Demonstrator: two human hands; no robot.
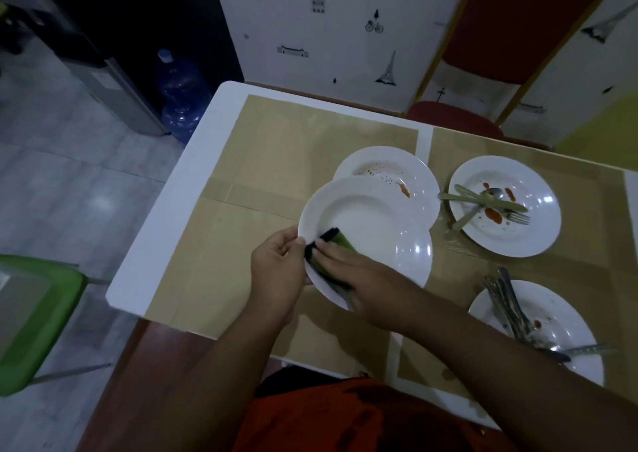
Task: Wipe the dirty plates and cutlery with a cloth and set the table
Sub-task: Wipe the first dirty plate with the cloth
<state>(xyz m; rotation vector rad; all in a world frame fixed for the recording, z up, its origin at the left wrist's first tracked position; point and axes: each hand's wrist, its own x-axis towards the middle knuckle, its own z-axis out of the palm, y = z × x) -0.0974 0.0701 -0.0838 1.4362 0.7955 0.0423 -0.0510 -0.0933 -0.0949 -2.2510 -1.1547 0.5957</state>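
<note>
Head view: a person's two hands at a table [193, 189].
Left hand [276, 272]: holds the plate [373, 223] by its left rim, thumb on top.
Right hand [366, 279]: flat fingers press the cloth [333, 241] on the plate.
Plate: clean and white, it hides part of a spotty plate [390, 168].
Right side: two dirty plates [538, 241] with cutlery [483, 200] on them.

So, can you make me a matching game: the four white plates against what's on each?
1 round white plate gripped by the left hand
2 white plate half hidden behind it
3 far right white plate
4 nearest right white plate

a crossed gold-coloured cutlery
b only sauce specks
c green and black cloth under the right hand
d bundle of silver cutlery

Pairs: 1-c, 2-b, 3-a, 4-d
</note>
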